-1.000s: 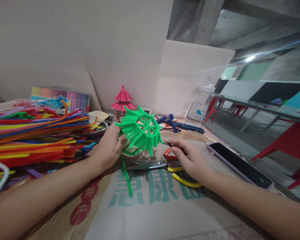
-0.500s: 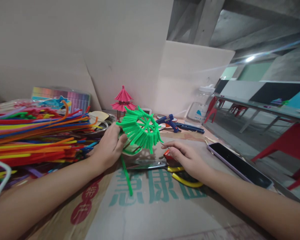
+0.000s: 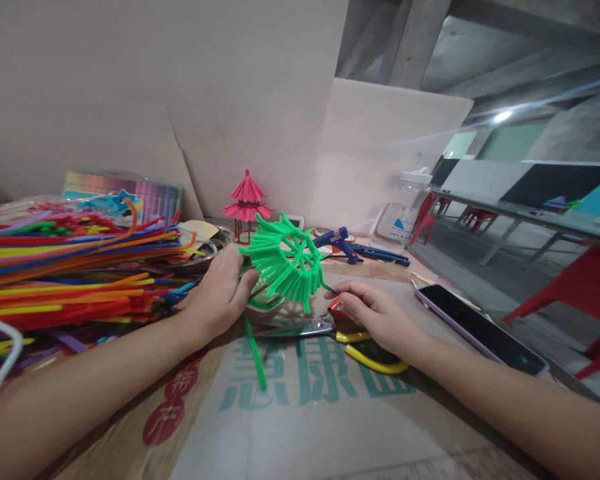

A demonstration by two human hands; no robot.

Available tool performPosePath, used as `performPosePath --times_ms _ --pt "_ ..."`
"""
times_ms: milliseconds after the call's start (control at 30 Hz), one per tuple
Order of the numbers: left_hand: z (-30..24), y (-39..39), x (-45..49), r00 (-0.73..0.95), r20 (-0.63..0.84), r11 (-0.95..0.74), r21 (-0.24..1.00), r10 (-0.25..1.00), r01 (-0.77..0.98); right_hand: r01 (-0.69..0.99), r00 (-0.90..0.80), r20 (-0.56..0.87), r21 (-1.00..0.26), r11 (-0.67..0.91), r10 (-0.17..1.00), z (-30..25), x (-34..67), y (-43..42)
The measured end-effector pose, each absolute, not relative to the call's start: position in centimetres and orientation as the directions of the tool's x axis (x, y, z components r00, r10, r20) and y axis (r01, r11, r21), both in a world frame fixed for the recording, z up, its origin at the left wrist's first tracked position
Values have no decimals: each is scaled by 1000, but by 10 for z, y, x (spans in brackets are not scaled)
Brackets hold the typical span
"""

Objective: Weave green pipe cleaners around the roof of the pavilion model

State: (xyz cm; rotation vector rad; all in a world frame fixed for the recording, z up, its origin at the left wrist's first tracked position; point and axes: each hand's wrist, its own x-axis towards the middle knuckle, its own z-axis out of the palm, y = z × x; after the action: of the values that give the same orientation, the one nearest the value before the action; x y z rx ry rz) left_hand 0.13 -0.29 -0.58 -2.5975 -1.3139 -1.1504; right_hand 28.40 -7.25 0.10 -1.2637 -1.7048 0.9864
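A green pipe-cleaner roof model [image 3: 285,263], ring-shaped with spokes inside and a fringe of strips, is tilted above the table. My left hand [image 3: 225,283] is closed on its left side; brown sticks show below the fringe near my thumb. At the model's right edge, my right hand [image 3: 373,310] pinches a thin dark stick [image 3: 331,289], which reaches the green fringe. Scissors [image 3: 353,343] with yellow handles lie below, partly under my right hand. A loose green pipe cleaner [image 3: 255,357] lies over the blades' left end.
Piled pipe cleaners [image 3: 75,267] fill the left side, with a marker box [image 3: 123,193] behind. A pink pagoda model [image 3: 247,197], a blue glue gun [image 3: 337,243], blue pliers-like tool [image 3: 383,255] and clear bottle [image 3: 397,213] stand or lie at the back. A phone [image 3: 480,327] lies right.
The green model has shifted slightly right and down, with my left hand following a little. My right hand keeps its pinch on the thin stick, almost in place.
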Motion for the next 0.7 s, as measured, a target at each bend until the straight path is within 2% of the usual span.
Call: performPosePath --times_ms 167,433,700 --pt "-7 -2 0 352 618 -631 315 703 709 306 -213 86 -940 150 973 1 283 -73" --pt "-3 -5 4 324 590 -588 331 740 738 310 -235 108 -933 180 966 -2 285 -71" --pt "-11 4 1 358 438 -553 486 824 677 289 -158 70 -951 114 985 0 282 -71"
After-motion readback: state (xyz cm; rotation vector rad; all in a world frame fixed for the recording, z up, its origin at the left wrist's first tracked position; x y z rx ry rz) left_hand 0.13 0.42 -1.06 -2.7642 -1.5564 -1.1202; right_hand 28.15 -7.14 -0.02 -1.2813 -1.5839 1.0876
